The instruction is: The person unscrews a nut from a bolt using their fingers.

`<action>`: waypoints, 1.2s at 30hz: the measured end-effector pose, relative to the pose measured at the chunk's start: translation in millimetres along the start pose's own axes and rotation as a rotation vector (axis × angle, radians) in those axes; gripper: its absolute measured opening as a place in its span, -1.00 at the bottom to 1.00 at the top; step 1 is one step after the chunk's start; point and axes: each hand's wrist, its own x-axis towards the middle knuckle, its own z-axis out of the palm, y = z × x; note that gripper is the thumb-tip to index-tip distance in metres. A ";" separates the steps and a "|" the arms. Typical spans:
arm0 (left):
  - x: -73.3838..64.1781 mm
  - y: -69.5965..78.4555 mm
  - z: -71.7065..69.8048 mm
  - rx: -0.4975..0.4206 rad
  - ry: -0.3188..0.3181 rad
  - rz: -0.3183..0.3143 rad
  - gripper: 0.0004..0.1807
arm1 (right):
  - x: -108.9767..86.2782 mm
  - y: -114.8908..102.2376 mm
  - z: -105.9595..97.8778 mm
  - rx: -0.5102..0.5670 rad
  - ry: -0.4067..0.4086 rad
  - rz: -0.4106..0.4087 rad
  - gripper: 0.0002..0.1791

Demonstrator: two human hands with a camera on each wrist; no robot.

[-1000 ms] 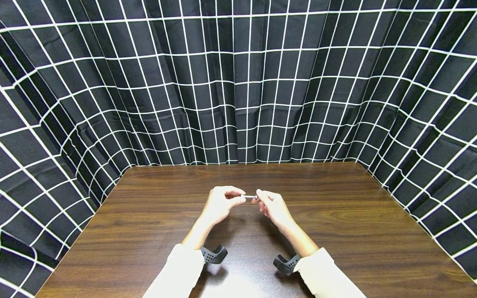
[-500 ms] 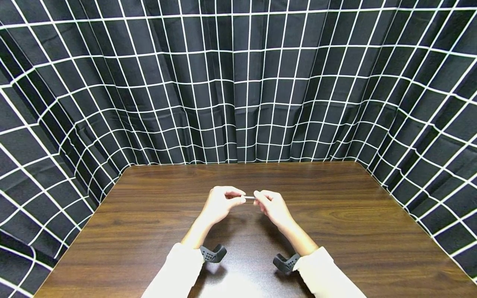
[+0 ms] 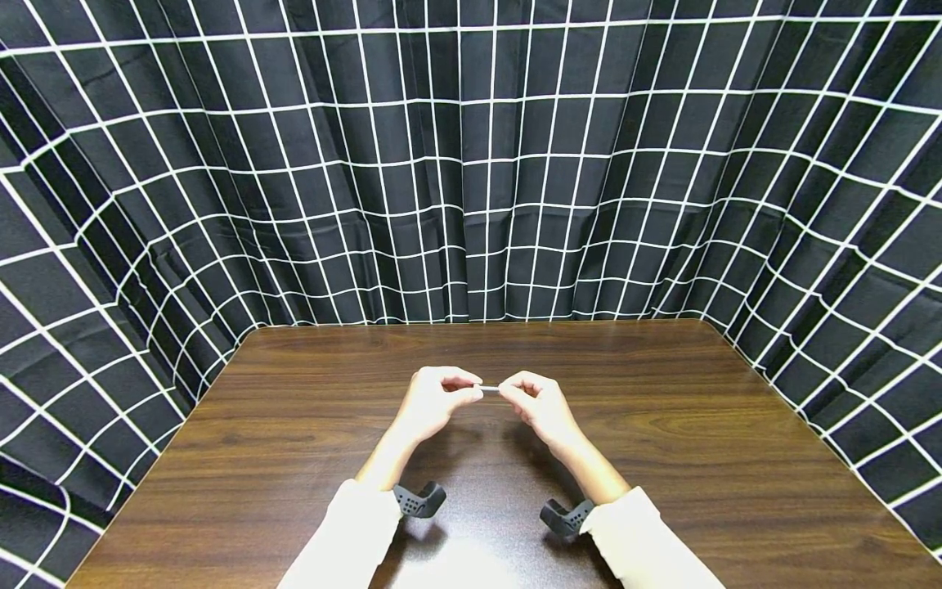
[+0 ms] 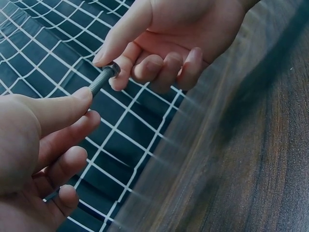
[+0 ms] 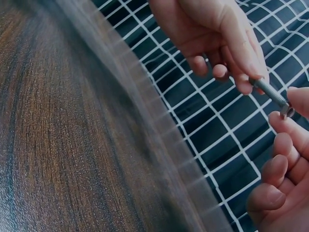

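A grey metal bolt (image 3: 490, 388) with a threaded shaft is held level between both hands above the table. My left hand (image 3: 432, 402) pinches one end of it between thumb and forefinger, and those fingertips cover that end. At the other end sits a small hex nut (image 4: 115, 70), wider than the shaft (image 4: 101, 80). My right hand (image 3: 542, 411) has its thumb and forefinger at this nut, as the right wrist view shows with the nut (image 5: 287, 112) between them. The other right fingers are loosely curled below.
The brown wood-grain table (image 3: 294, 425) lies under both hands. A black curtain with a white grid (image 3: 471, 204) surrounds its back and sides. Dark wrist mounts (image 3: 419, 501) hang under the forearms, near the white sleeves.
My right hand's thumb and forefinger have shifted slightly left and turned at the nut end, so less of the shaft shows. My left hand has barely moved, still pinching the bolt.
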 end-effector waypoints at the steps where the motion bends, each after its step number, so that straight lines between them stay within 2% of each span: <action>1: 0.1 0.5 -0.3 0.002 -0.002 -0.003 -0.84 | -0.5 -0.6 0.2 0.005 0.005 -0.005 -0.83; 15: -0.3 0.6 -0.9 0.014 -0.008 -0.011 -0.88 | -2.6 1.1 -1.5 0.111 -0.024 -0.089 -0.74; 19: -0.2 0.7 -0.7 0.022 -0.005 -0.007 -0.89 | -2.6 1.3 -1.9 0.097 -0.026 -0.136 -0.73; 25: -0.4 0.9 -1.6 0.025 -0.012 -0.003 -0.87 | -1.8 1.2 -2.6 0.076 -0.028 -0.157 -0.68; 29: -0.3 1.3 -1.7 0.022 -0.014 -0.005 -0.84 | -1.3 0.2 -1.7 0.052 -0.013 -0.129 -0.64; 33: -0.2 1.5 -0.8 0.011 -0.002 -0.004 -0.87 | -0.9 -0.2 0.8 0.025 0.022 -0.035 -0.78; 36: -0.2 1.7 0.4 0.005 0.007 -0.004 -0.89 | -0.8 -0.3 2.2 -0.011 0.051 0.020 -0.71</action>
